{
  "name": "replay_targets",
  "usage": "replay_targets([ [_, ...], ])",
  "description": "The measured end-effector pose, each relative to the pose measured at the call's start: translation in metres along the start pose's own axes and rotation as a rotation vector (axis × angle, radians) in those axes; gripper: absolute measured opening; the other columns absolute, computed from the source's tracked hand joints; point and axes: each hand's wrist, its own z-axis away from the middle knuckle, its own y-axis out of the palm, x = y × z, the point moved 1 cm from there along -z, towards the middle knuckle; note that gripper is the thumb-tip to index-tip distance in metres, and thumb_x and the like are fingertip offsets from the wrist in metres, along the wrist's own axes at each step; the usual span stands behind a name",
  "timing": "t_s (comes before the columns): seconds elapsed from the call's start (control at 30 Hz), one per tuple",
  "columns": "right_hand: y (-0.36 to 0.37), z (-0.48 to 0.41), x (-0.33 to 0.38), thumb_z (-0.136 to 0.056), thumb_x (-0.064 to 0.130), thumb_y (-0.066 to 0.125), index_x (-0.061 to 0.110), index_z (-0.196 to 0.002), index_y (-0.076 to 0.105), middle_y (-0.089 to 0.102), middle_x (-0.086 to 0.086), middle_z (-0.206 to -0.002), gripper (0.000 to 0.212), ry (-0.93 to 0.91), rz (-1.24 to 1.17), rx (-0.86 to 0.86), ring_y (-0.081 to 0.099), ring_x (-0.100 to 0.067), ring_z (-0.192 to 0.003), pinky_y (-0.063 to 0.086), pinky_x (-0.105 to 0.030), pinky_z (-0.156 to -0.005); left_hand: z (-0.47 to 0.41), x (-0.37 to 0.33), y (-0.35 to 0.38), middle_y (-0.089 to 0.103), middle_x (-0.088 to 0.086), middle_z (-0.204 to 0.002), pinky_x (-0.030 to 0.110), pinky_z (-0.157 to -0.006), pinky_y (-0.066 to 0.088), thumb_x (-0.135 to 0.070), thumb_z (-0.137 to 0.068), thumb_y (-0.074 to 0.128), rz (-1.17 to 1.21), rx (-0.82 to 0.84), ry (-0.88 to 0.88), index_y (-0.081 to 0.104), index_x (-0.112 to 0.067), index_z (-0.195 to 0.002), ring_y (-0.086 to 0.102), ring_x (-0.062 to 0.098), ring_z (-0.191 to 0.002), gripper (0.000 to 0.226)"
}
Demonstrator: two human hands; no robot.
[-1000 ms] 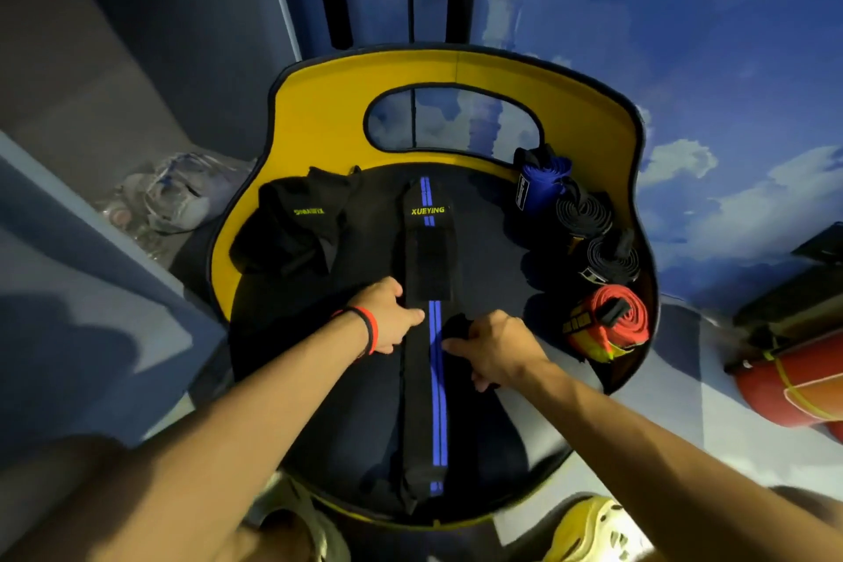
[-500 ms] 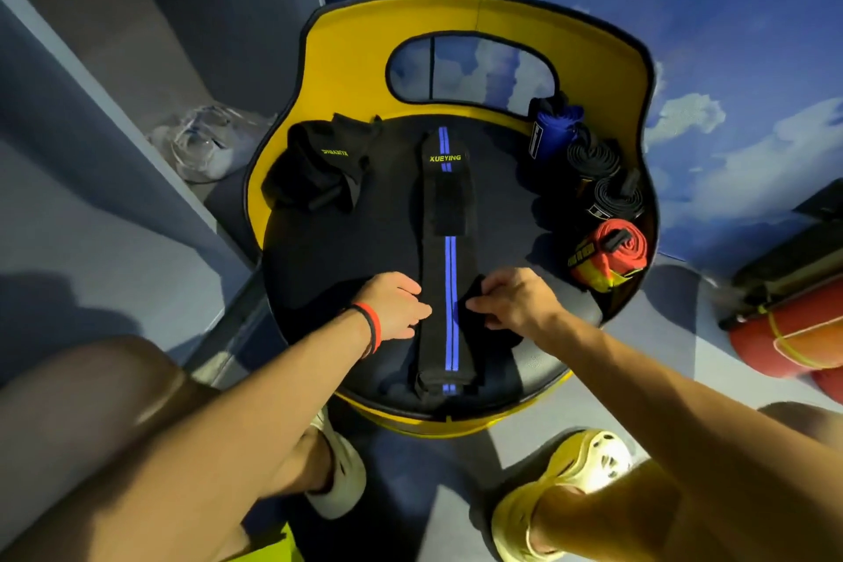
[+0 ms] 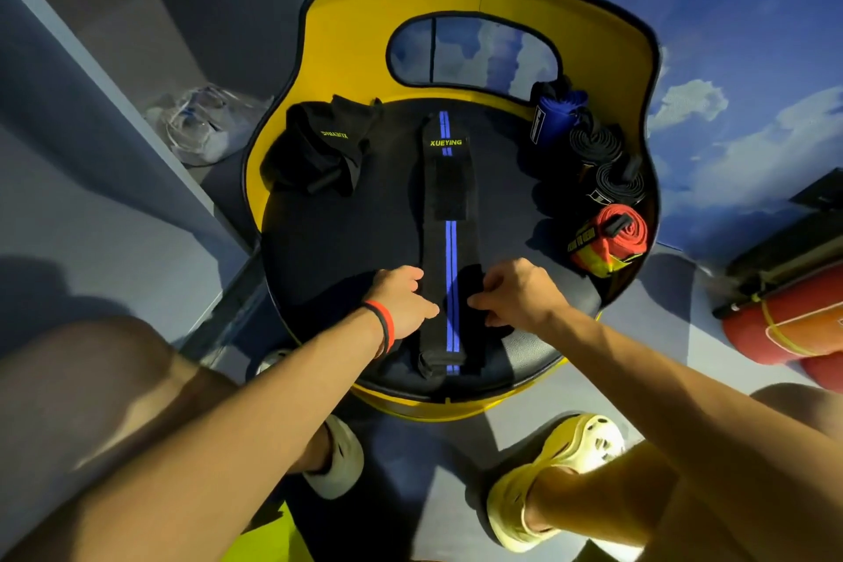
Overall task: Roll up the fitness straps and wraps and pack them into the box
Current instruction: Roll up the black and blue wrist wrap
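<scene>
Blue cloud-painted walls back a yellow chair (image 3: 346, 37). On its black seat (image 3: 337, 251) the black wrap (image 3: 449, 242) with blue stripes lies stretched out, dark on dark, its edges hard to trace. What lies under the right hand (image 3: 515, 297) is lost in shadow. That hand pinches the wrap's right edge with curled fingers, and the left hand (image 3: 399, 303) pinches the left edge. Rolled wraps sit along the seat's right rim: blue roll (image 3: 554, 119), black rolls (image 3: 593, 141), red roll (image 3: 616, 233). A black bundle (image 3: 319, 146) lies at the back left.
</scene>
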Motion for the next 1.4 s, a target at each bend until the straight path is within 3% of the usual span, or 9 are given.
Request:
replay_targets([
  [0.3,0.002,0.002,0.013,-0.063,0.038,0.089,0.0,-0.075,0.053,0.061,-0.01,-0.075,0.054,-0.09,-0.586,0.017,0.057,-0.023,-0.071,0.048,-0.038,-0.072,-0.008,-0.004,-0.002,0.059,-0.001,-0.076,0.025,-0.061,0.046,-0.006,-0.09,0.069,0.286,-0.039,-0.057,0.069,-0.012,-0.103,0.056,0.014,-0.072,0.014],
  [0.43,-0.026,-0.001,0.035,-0.077,0.004,0.058,0.003,-0.096,0.067,0.069,-0.019,-0.087,0.021,-0.155,-1.061,0.179,0.067,-0.029,-0.074,0.058,-0.035,-0.068,-0.026,-0.03,-0.01,0.066,0.006,-0.098,0.031,-0.074,0.052,0.004,-0.095,0.05,0.382,-0.198,0.074,0.064,-0.01,-0.107,0.062,0.018,-0.082,0.023],
  [0.6,-0.076,-0.023,0.027,-0.06,-0.003,0.042,0.011,-0.101,0.064,0.067,-0.015,-0.093,0.048,-0.144,-1.279,0.044,0.068,-0.03,-0.077,0.061,-0.037,-0.064,-0.054,-0.06,-0.022,0.067,0.016,-0.12,0.035,-0.09,0.054,-0.029,-0.108,0.041,0.797,0.092,-0.029,0.059,-0.007,-0.122,0.069,0.025,-0.098,0.031],
  [0.73,-0.077,-0.03,0.012,-0.064,-0.007,0.031,0.008,-0.133,0.063,0.068,-0.023,-0.12,0.077,-0.118,-1.224,0.142,0.067,-0.036,-0.1,0.057,-0.045,-0.086,-0.088,-0.068,-0.018,0.063,0.014,-0.134,0.041,-0.104,0.049,-0.041,-0.107,0.035,0.882,0.216,-0.066,0.048,-0.007,-0.142,0.062,0.028,-0.121,0.051],
  [0.87,-0.056,-0.033,-0.002,-0.054,-0.005,0.046,0.002,-0.111,0.068,0.065,-0.026,-0.098,0.062,0.049,-0.885,0.169,0.063,-0.035,-0.083,0.052,-0.037,-0.07,-0.116,-0.078,-0.014,0.067,0.011,-0.127,0.038,-0.092,0.054,-0.056,-0.095,0.056,0.965,0.176,-0.083,0.057,-0.014,-0.132,0.066,0.026,-0.114,0.056],
  [1.03,-0.056,-0.037,0.02,-0.077,0.013,0.066,0.014,-0.123,0.062,0.067,0.002,-0.081,0.047,0.082,-0.23,0.238,0.061,-0.016,-0.066,0.051,-0.032,-0.061,-0.144,-0.088,-0.009,0.076,0.013,-0.1,0.037,-0.076,0.06,-0.012,-0.084,0.077,0.888,-0.053,0.01,0.073,-0.012,-0.102,0.074,0.029,-0.091,0.018],
  [1.13,-0.059,-0.051,0.046,-0.073,0.041,0.084,0.029,-0.154,0.035,0.05,-0.001,-0.138,0.096,-0.12,-0.058,-0.151,0.055,-0.021,-0.121,0.047,-0.037,-0.104,-0.14,-0.094,-0.006,0.077,0.009,-0.096,0.035,-0.077,0.059,-0.004,-0.081,0.076,0.888,-0.028,0.111,0.075,-0.014,-0.1,0.074,0.025,-0.091,0.021],
  [1.23,-0.036,-0.061,0.066,-0.061,0.058,0.086,0.037,-0.161,0.008,0.02,0.001,-0.159,0.129,-0.169,-0.014,-0.017,0.032,-0.025,-0.145,0.038,-0.045,-0.118,-0.13,-0.096,-0.003,0.077,0.011,-0.101,0.039,-0.089,0.057,-0.009,-0.08,0.078,0.799,0.089,0.173,0.077,-0.018,-0.098,0.073,0.027,-0.099,0.02],
  [1.4,-0.025,-0.083,0.074,-0.09,0.024,0.061,0.027,-0.128,0.058,0.068,-0.001,-0.114,0.038,-0.126,-0.325,-0.21,0.065,-0.027,-0.106,0.051,-0.035,-0.085,-0.134,-0.098,-0.024,0.067,0.004,-0.093,0.032,-0.075,0.051,-0.022,-0.095,0.058,0.953,0.233,0.148,0.064,-0.015,-0.094,0.063,0.018,-0.087,0.01],
])
